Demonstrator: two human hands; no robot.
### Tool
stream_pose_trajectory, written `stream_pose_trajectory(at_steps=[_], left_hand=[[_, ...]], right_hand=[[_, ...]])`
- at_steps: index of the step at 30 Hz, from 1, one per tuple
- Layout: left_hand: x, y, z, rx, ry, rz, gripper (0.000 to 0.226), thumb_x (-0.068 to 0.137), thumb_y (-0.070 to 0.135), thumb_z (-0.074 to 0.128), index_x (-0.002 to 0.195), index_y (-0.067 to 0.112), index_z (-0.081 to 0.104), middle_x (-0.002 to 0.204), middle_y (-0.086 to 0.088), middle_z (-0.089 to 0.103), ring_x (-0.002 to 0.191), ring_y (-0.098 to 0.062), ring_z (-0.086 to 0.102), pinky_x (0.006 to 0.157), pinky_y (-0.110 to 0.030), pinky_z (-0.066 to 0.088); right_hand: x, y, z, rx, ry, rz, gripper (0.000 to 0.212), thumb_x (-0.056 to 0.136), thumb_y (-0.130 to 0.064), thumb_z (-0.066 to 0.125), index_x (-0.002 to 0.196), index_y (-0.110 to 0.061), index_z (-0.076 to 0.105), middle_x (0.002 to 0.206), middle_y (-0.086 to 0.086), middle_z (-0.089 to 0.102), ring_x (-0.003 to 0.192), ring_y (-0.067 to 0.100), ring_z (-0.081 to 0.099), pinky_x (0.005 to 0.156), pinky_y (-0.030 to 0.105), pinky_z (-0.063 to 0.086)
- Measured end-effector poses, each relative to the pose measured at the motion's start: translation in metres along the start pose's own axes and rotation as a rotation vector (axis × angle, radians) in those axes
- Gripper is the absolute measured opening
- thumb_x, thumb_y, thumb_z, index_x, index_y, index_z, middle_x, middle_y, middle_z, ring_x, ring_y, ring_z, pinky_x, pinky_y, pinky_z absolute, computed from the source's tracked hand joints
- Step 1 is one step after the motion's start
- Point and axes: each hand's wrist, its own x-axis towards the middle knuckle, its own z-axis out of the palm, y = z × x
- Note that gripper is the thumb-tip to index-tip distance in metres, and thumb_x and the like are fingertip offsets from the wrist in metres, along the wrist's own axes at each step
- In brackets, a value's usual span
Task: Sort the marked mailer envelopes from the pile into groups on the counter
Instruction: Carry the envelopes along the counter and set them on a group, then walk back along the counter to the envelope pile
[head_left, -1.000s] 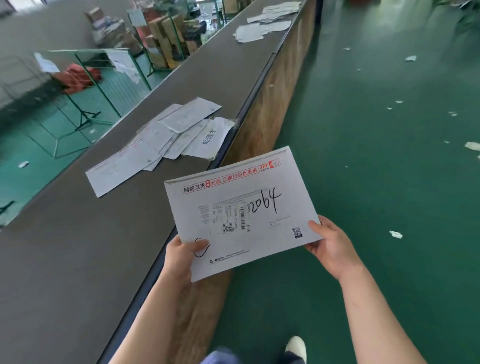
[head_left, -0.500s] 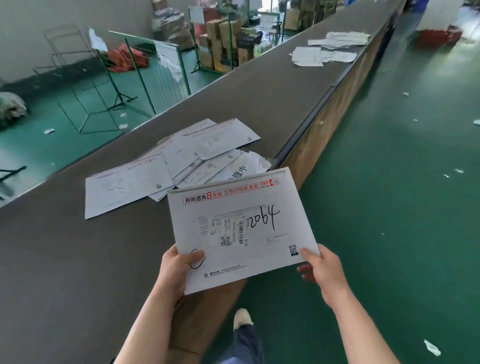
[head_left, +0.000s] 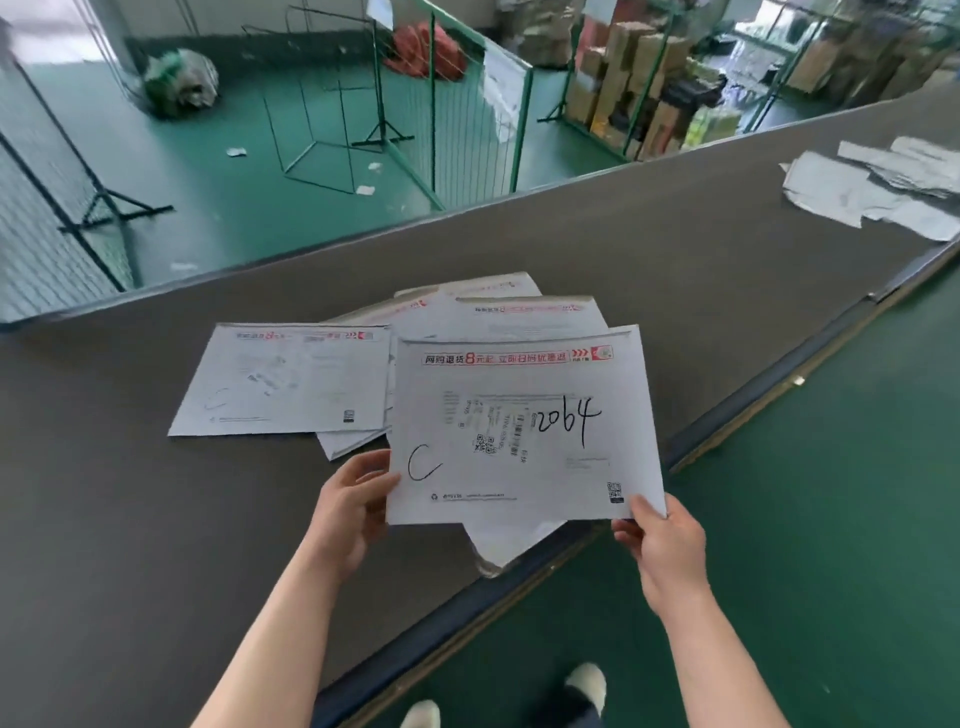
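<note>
Envelope (head_left: 524, 426) now over counter group (head_left: 311, 379), both hands (head_left: 353, 506) (head_left: 662, 551) pinching its corners

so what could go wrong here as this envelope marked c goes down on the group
1. The group of envelopes is loosely fanned, and one envelope pokes past the counter edge; adding another could nudge it off.
2. The held envelope is only pinched at its bottom corners by the left hand and right hand, so it may land crooked.
</note>
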Motion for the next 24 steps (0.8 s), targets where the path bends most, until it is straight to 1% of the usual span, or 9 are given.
stream_pose_trajectory(at_steps=[2, 7, 9, 12, 14, 16, 18, 21, 24], left_hand=[[0.011, -0.008, 0.005, -0.023, 0.061, -0.006, 0.030, 0.090, -0.001, 0.066, 0.118, 0.011, 0.065, 0.104, -0.016, 0.074, 0.084, -0.028, 0.069, 0.068, -0.038, 0.061], [0.027, -0.013, 0.039, -0.079, 0.189, 0.018, 0.036, 0.090, -0.002, 0.065, 0.124, 0.010, 0.062, 0.111, -0.018, 0.073, 0.087, -0.030, 0.068, 0.082, -0.044, 0.056], [0.036, -0.015, 0.066, -0.111, 0.252, 0.047, 0.035, 0.092, -0.002, 0.064, 0.124, 0.010, 0.061, 0.105, -0.015, 0.074, 0.085, -0.030, 0.069, 0.081, -0.044, 0.056], [0.045, -0.020, 0.115, -0.098, 0.257, 0.046, 0.035, 0.092, 0.000, 0.063, 0.126, 0.010, 0.061, 0.102, -0.013, 0.075, 0.087, -0.030, 0.070, 0.079, -0.045, 0.056], [0.061, -0.025, 0.156, -0.065, 0.242, 0.035, 0.037, 0.090, 0.003, 0.067, 0.126, 0.011, 0.062, 0.109, -0.016, 0.074, 0.094, -0.033, 0.069, 0.082, -0.046, 0.057], [0.062, -0.024, 0.173, -0.022, 0.209, 0.030, 0.049, 0.078, 0.011, 0.077, 0.125, 0.014, 0.063, 0.113, -0.016, 0.074, 0.099, -0.033, 0.070, 0.083, -0.046, 0.058], [0.073, -0.028, 0.189, 0.020, 0.222, 0.011, 0.055, 0.070, 0.018, 0.077, 0.124, 0.015, 0.064, 0.114, -0.015, 0.074, 0.101, -0.031, 0.071, 0.082, -0.045, 0.058], [0.088, -0.033, 0.198, 0.033, 0.226, 0.013, 0.040, 0.085, 0.008, 0.075, 0.123, 0.014, 0.064, 0.114, -0.015, 0.074, 0.106, -0.032, 0.070, 0.085, -0.045, 0.057], [0.105, -0.037, 0.204, 0.017, 0.228, 0.015, 0.030, 0.095, 0.002, 0.064, 0.124, 0.010, 0.064, 0.115, -0.015, 0.073, 0.106, -0.033, 0.069, 0.085, -0.044, 0.057]], right_hand=[[0.041, -0.014, 0.013, 0.051, -0.012, 0.006, 0.016, 0.105, -0.007, 0.054, 0.117, -0.002, 0.063, 0.100, 0.014, 0.067, 0.070, 0.018, 0.062, 0.060, 0.027, 0.055], [0.135, -0.067, 0.045, 0.206, -0.120, 0.038, 0.019, 0.104, -0.007, 0.056, 0.122, -0.003, 0.062, 0.097, 0.012, 0.067, 0.071, 0.018, 0.064, 0.057, 0.022, 0.057], [0.169, -0.092, 0.051, 0.234, -0.197, 0.041, 0.022, 0.104, -0.006, 0.056, 0.125, -0.002, 0.061, 0.098, 0.012, 0.067, 0.072, 0.018, 0.064, 0.056, 0.021, 0.057], [0.214, -0.121, 0.056, 0.248, -0.258, 0.084, 0.024, 0.105, -0.007, 0.055, 0.128, -0.002, 0.059, 0.101, 0.014, 0.066, 0.073, 0.019, 0.065, 0.055, 0.022, 0.058], [0.248, -0.138, 0.053, 0.200, -0.341, 0.193, 0.023, 0.105, -0.016, 0.057, 0.124, -0.003, 0.060, 0.101, 0.016, 0.066, 0.076, 0.023, 0.066, 0.056, 0.028, 0.060], [0.257, -0.135, 0.057, 0.050, -0.431, 0.302, 0.029, 0.104, -0.033, 0.059, 0.120, -0.010, 0.063, 0.107, 0.014, 0.066, 0.089, 0.027, 0.067, 0.066, 0.037, 0.060], [0.265, -0.123, 0.049, -0.097, -0.460, 0.352, 0.033, 0.103, -0.041, 0.058, 0.121, -0.014, 0.061, 0.116, 0.011, 0.062, 0.102, 0.029, 0.064, 0.076, 0.042, 0.059], [0.259, -0.094, 0.034, -0.166, -0.450, 0.354, 0.028, 0.105, -0.038, 0.056, 0.125, -0.019, 0.052, 0.120, 0.008, 0.055, 0.107, 0.031, 0.065, 0.082, 0.045, 0.060], [0.242, -0.071, 0.018, -0.239, -0.397, 0.329, 0.029, 0.106, -0.033, 0.055, 0.129, -0.015, 0.052, 0.117, 0.007, 0.058, 0.100, 0.028, 0.068, 0.082, 0.044, 0.061]])
